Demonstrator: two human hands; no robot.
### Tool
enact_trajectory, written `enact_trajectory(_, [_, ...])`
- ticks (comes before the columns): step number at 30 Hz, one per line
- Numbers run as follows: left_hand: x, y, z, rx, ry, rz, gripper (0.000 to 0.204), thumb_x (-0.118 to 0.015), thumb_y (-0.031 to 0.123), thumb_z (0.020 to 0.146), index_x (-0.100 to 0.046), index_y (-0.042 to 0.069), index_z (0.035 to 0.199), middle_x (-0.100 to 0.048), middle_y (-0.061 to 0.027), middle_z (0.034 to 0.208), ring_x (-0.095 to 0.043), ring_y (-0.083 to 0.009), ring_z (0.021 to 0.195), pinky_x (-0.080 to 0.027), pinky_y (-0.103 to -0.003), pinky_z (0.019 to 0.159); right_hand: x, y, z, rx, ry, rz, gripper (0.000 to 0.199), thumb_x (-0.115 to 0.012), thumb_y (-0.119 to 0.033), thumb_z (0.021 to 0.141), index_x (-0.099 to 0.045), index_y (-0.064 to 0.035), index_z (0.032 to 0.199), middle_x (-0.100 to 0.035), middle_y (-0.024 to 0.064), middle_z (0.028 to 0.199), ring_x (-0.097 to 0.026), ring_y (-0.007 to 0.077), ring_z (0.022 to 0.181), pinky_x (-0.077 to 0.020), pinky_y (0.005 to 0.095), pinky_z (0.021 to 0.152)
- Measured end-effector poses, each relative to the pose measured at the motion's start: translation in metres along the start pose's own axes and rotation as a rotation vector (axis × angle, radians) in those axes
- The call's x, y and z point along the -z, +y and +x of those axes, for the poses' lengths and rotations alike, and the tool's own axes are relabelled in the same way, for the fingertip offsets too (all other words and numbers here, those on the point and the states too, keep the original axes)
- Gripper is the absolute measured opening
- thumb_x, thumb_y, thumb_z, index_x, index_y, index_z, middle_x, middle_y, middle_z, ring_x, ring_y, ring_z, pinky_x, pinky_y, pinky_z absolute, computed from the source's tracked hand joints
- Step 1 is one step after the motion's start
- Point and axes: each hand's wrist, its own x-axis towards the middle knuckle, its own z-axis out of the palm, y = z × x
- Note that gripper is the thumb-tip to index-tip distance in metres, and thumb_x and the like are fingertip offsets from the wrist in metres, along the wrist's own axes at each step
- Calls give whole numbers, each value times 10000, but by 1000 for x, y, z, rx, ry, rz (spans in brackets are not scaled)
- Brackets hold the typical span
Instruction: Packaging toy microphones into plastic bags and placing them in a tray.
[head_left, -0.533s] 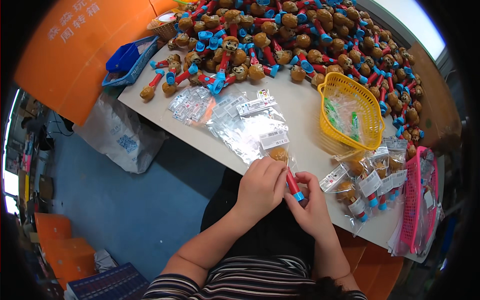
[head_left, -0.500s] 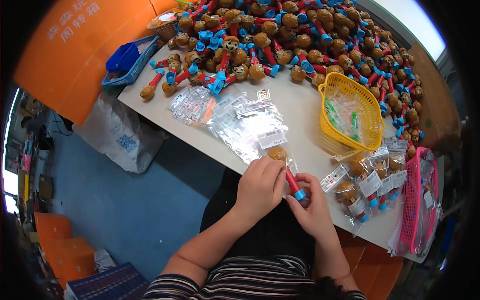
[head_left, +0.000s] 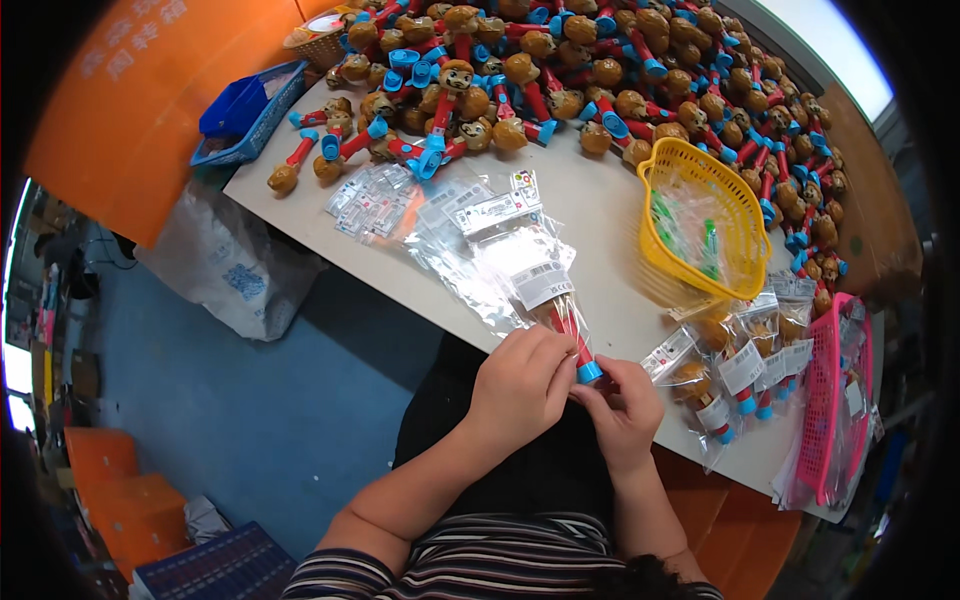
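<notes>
A clear plastic bag (head_left: 512, 240) with a white printed label lies at the table's near edge. Inside it is a toy with a red handle (head_left: 568, 327) and a blue end (head_left: 589, 372); its brown head is mostly hidden by the label and my fingers. My left hand (head_left: 525, 380) is closed, pinching the near edge of the bag beside the handle. At the blue end, my right hand (head_left: 627, 405) has its thumb and fingers closed on the bag's edge. Flat plastic bags (head_left: 440, 225) lie just beyond my left hand.
A large heap of brown-headed toys (head_left: 600, 75) covers the far table. To the right stand a yellow basket (head_left: 650, 262) with green pieces in plastic, several bagged toys (head_left: 715, 385) and a pink basket (head_left: 815, 420). A blue basket (head_left: 255, 145) is at the far left.
The toy has slid farther up into the bag, and the label now lies over its head. My right hand has closed in toward the bag's near edge.
</notes>
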Motion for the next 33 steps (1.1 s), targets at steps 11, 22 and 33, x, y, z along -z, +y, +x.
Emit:
enact_trajectory(11, [-1,1,-10,7,-5,-22,144,-678,6,759,-609,30,884,-591,-90,781,-574,-276,703,-461,-351,627,6,12,20,123,-136,-99,353,-789,-25,681,-640,-17,1002,-605,119,989,-592,227,908,-503,300,726])
enact_trajectory(22, [4,2,-14,-65,-25,9,176,-685,7,739,-617,40,898,-597,-96,831,-572,-294,753,-467,-371,671,-17,9,34,-59,-134,60,468,-728,-21,729,-553,-28,1164,-598,143,1068,-610,259,941,-499,334,792])
enact_trajectory(33, [17,-8,-27,28,59,206,214,-727,4,681,-617,54,858,-571,-92,900,-560,-289,842,-455,-369,723,-1,-13,14,-428,-149,134,193,-630,-28,891,-602,55,1062,-677,68,844,-638,97,699,-532,225,654])
